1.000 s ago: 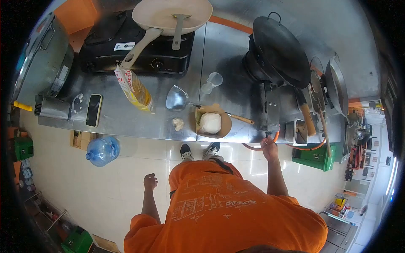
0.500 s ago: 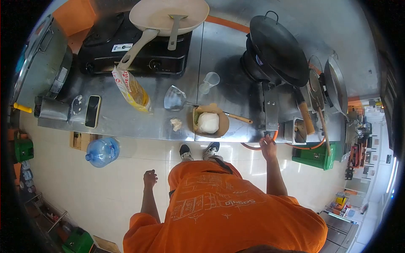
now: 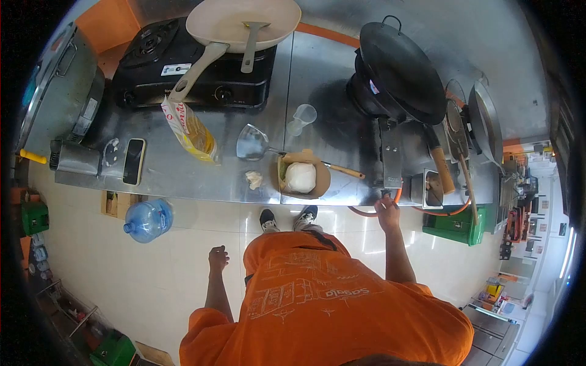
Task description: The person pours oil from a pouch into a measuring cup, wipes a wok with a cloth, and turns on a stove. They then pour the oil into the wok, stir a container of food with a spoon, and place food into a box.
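My right hand [image 3: 387, 213] is at the counter's front edge, its fingers closed round a small dark knob [image 3: 386, 193] on the front of the wok burner [image 3: 391, 158]. A black wok [image 3: 401, 73] sits on that burner. Down at my side, away from the counter, my left hand [image 3: 218, 258] hangs with its fingers loosely curled; whether they are apart is hard to make out. Between my hands, on the counter, a cardboard box [image 3: 323, 178] holds a white round item [image 3: 300, 177]. A spatula [image 3: 253, 142] lies behind the box, its wooden handle pointing right.
A beige pan [image 3: 244, 24] rests on a black gas stove [image 3: 189, 76]. Nearby are an oil pouch [image 3: 192, 133], a phone [image 3: 133, 161], a clear cup [image 3: 304, 114] and a metal container [image 3: 433, 188]. A blue water bottle [image 3: 149, 219] lies on the floor.
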Motion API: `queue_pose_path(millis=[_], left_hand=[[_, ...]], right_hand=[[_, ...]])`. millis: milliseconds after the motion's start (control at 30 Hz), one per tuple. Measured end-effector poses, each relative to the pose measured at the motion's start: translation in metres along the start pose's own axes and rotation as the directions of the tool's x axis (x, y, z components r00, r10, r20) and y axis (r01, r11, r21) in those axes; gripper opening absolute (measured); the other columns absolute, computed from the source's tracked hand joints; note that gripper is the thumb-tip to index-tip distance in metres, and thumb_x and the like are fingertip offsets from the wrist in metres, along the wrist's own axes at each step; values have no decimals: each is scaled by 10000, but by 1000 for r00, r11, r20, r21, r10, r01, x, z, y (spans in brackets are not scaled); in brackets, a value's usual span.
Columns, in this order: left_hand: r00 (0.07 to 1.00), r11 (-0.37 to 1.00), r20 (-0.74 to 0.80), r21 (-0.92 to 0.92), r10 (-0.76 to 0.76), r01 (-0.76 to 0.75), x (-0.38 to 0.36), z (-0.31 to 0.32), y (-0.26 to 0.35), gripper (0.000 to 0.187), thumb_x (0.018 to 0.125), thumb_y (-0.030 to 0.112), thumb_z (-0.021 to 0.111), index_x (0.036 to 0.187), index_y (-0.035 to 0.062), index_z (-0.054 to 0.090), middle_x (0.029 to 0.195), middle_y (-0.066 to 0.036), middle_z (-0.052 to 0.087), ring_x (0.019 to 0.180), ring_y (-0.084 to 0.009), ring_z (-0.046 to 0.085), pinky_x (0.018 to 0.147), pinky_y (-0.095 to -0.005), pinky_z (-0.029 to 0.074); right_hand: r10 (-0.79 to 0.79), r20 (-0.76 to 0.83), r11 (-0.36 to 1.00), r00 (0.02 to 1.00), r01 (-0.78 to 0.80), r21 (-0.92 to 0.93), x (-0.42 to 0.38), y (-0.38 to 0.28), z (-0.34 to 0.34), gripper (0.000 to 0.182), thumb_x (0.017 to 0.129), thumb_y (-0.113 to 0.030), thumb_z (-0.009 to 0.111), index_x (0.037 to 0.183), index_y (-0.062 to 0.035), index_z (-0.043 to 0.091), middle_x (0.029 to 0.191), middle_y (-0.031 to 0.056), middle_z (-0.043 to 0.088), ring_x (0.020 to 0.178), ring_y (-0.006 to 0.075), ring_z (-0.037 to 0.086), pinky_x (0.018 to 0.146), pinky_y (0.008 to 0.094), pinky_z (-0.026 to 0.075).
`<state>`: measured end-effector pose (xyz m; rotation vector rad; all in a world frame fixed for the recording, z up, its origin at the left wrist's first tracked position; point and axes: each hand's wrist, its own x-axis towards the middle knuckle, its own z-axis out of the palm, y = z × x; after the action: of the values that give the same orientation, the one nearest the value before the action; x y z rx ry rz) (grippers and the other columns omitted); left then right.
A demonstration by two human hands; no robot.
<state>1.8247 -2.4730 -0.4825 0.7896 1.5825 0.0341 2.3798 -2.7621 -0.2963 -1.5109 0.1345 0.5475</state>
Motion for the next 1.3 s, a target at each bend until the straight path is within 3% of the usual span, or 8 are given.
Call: queue_pose_path(millis=[167,267,300,333,533,567,600,1300], left_hand=[[1000,1000,0,29,-13,13,-1,-1,0,310,900,272,612,1089,30,567,785,-102,637,555,-186,601,442,-326,466],[1000,999,11,-37,-22,22,3,-4,-4,311,911,281,603,1099,37,561,787,-102,638,564,-191,606,450,-334,474],[1000,1000,19,2,-21,21,3,-5,-4,308,916,280,599,1106,41,558,792,-106,637,564,-194,606,455,-340,478],[999,999,25,42,-21,20,3,-7,-5,305,921,279,595,1113,45,555,796,-110,636,565,-198,606,461,-346,483],[994,996,79,-49,-70,74,17,-15,-5,307,925,267,590,1120,34,547,809,-131,628,552,-211,594,471,-358,484],[982,988,167,-108,-93,111,26,-19,-10,310,924,268,591,1121,33,545,812,-131,628,556,-212,594,471,-356,481],[997,997,8,-17,-71,71,4,-6,7,309,923,266,592,1124,37,541,815,-129,626,556,-213,591,474,-358,477],[999,997,1,58,-54,54,1,1,18,360,913,275,587,1164,24,525,817,-127,641,574,-217,614,500,-369,508]], right_hand=[[-3,-22,997,1000,2,-78,-12,-7,10,128,973,-159,548,969,-34,520,857,82,553,790,204,589,694,337,523],[-82,81,962,993,100,-253,-10,-5,8,298,932,-182,612,1149,12,547,946,60,583,868,165,596,775,312,521],[111,17,989,994,-112,100,-5,-6,8,258,958,-228,567,1106,-17,551,932,51,573,842,157,588,756,316,518],[308,28,847,951,-287,447,-1,-5,8,243,985,-274,521,1062,-46,555,918,43,563,817,149,580,737,320,515],[382,48,801,923,-357,480,-5,-25,23,307,1033,-335,375,934,-90,531,741,-7,526,659,113,521,625,274,470],[381,47,798,923,-354,488,-5,-24,22,307,1033,-335,375,934,-90,531,741,-7,526,659,113,521,625,274,470],[381,80,787,921,-368,495,-2,-21,18,306,1031,-340,378,916,-96,523,715,-11,516,635,110,508,606,267,458],[376,203,747,904,-425,511,5,-16,7,370,1024,-361,377,847,-83,546,648,-9,533,597,111,515,582,261,453]])
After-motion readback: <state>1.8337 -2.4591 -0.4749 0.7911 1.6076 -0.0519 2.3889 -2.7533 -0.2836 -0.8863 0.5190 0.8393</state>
